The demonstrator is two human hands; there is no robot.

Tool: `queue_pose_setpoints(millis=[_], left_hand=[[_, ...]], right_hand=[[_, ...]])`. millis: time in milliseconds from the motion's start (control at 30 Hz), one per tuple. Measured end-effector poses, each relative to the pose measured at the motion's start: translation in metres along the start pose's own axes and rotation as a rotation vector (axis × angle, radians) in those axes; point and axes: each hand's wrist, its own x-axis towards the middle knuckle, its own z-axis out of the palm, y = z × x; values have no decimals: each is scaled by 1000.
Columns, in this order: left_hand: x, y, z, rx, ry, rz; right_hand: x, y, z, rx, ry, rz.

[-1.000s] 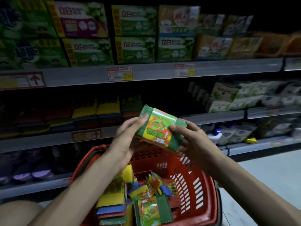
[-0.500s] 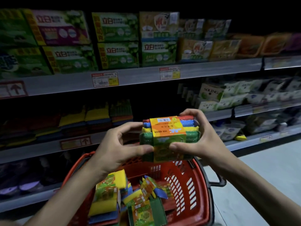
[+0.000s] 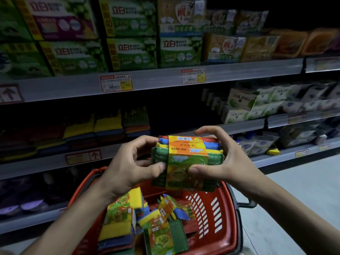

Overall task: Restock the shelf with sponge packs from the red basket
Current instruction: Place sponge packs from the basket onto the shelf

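A sponge pack [image 3: 185, 153] with an orange and green paper band is held level above the red basket [image 3: 219, 214]. My left hand [image 3: 128, 168] grips its left end and my right hand [image 3: 224, 157] grips its right end. Its edge shows red, blue, yellow and green layers. Several more sponge packs [image 3: 128, 218] lie loose in the basket below. On the middle shelf [image 3: 46, 162] behind, stacks of the same sponges [image 3: 108, 126] stand at the left, with a dark gap to their right.
Green and yellow boxed goods [image 3: 128, 34] fill the upper shelf. White soap packs [image 3: 242, 103] sit on the shelf at right. Price tags [image 3: 116, 82] hang on the shelf edges. Pale floor [image 3: 303, 181] lies to the right of the basket.
The pack has been turned from a tilted face-up pose to level, edge towards me, and lifted slightly. Both hands now hold it at its ends. The view has drawn closer to the shelf.
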Motion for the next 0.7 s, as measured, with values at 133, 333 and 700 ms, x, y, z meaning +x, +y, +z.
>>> queue_pose_setpoints(millis=[133, 333, 700], left_hand=[[2, 1, 1, -21, 20, -17], [3, -9, 7, -57, 53, -104], [-1, -21, 44, -317, 256, -167]], right_hand=[[4, 2, -1, 37, -7, 43], [8, 7, 0, 148, 12, 99], [7, 21, 34, 49, 113, 115]])
